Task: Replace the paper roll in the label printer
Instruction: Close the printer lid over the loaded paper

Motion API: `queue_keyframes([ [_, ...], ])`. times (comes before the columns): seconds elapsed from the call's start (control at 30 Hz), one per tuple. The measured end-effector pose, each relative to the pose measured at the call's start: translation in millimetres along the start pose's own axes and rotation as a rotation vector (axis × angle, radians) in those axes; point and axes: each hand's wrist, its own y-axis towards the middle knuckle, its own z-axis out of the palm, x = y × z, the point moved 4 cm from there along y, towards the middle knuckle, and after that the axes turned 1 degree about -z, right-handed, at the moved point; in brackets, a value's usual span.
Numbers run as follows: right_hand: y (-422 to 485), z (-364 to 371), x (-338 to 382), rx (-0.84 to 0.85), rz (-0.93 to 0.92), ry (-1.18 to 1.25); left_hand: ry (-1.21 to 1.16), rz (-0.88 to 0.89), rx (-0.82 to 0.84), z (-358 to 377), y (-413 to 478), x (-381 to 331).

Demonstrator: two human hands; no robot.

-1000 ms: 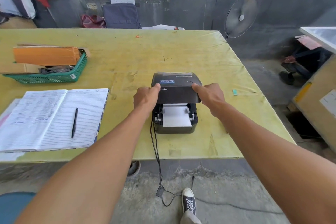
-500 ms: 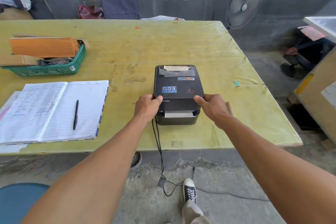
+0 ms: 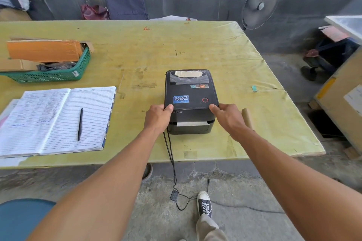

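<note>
The black label printer point(image 3: 191, 92) sits near the front edge of the yellow-green table point(image 3: 176, 49), its lid down. A strip of white paper point(image 3: 192, 123) shows in the front slot. My left hand point(image 3: 157, 117) grips the lid's front left corner, thumb on top. My right hand point(image 3: 228, 118) grips the front right corner the same way. A bare brown cardboard core point(image 3: 247, 119) lies on the table just right of my right hand.
An open ruled notebook point(image 3: 58, 119) with a black pen point(image 3: 80, 124) lies at the left. A green basket point(image 3: 51, 76) of cardboard packets stands behind it. The printer's cable point(image 3: 172, 162) hangs over the table's front edge. A small teal scrap point(image 3: 254, 88) lies at the right.
The lid was raised with the white roll showing inside; both hands brought it down toward me. It now lies flat on the printer body.
</note>
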Motion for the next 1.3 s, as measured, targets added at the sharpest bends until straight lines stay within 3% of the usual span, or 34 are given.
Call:
queue_keyframes([
  [0.37, -1.4, 8.0, -14.7, -0.094, 0.064, -0.063, -0.019, 0.015, 0.003, 6.6, -1.2, 16.5],
  [0.63, -0.1, -0.7, -7.1, 0.017, -0.006, -0.179, -0.073, -0.001, 0.082, -0.8, 5.3, 15.8],
  [0.8, 6.9, -12.6, 11.4, 0.026, -0.152, -0.472, 0.131, 0.103, 0.067, -3.9, 7.4, 9.3],
  [0.93, 12.4, -13.1, 18.3, 0.097, -0.174, -0.573, 0.268, 0.149, 0.091, -7.9, 8.8, 0.0],
  [1.1, 19.4, -14.7, 15.8, 0.113, -0.163, -0.579, 0.508, 0.184, 0.172, -13.7, 15.1, -12.5],
  [1.3, 21.2, -13.0, 10.5, 0.112, -0.162, -0.539, 0.52, 0.184, 0.175, -13.3, 17.0, -12.5],
])
